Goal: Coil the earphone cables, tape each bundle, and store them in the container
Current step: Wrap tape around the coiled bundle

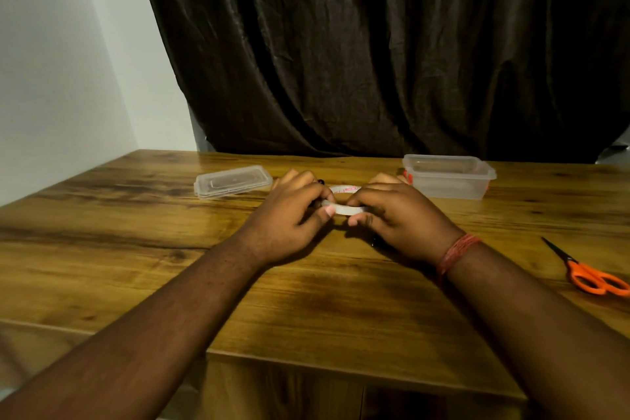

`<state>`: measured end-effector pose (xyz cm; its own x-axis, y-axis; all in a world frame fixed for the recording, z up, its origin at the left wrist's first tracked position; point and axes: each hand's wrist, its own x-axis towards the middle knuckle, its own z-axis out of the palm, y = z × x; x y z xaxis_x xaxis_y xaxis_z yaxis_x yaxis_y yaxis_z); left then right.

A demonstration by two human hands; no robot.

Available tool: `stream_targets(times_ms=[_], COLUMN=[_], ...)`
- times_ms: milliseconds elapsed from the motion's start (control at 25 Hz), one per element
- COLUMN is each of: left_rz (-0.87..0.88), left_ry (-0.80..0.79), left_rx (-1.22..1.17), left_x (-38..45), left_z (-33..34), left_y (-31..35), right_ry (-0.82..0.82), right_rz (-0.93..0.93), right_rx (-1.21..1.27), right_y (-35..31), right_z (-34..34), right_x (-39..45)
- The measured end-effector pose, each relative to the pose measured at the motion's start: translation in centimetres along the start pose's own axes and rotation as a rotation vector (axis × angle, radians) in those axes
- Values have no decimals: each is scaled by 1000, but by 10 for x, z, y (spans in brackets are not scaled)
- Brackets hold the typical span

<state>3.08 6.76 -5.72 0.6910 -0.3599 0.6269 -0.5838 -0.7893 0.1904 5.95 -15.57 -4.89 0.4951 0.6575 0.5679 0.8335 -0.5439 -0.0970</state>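
— Dark curtain behind, wooden table [136,249] in front. Which step is this?

— Taping, I'd judge. The left hand [289,215] and right hand [399,215] both pinch a roll of clear tape [344,204] just above the table.

— And the earphones?

— Mostly hidden; dark bits peek out beside both hands. The open container [450,177] sits behind to the right, its lid [231,181] to the left.

— Next?

— Probably freeing a strip; the orange scissors [593,276] lie well apart at right
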Motion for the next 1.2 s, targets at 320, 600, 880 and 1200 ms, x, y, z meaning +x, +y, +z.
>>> stream_targets(times_ms=[320,600,880,1200], left_rz=[6,-43,14,21], left_ry=[-15,-57,-74,-118], left_rx=[-80,-171,-61,-76], left_x=[-1,-2,0,-2], left_z=[-1,-2,-2,-3], left_y=[-3,-2,4,3], right_ry=[-11,34,-11,-22], right_rz=[-32,-27,-42,-14], right_rx=[33,85,56,80], right_y=[-1,11,8,8], right_z=[1,-4,-4,-5], right_x=[3,1,-1,0])
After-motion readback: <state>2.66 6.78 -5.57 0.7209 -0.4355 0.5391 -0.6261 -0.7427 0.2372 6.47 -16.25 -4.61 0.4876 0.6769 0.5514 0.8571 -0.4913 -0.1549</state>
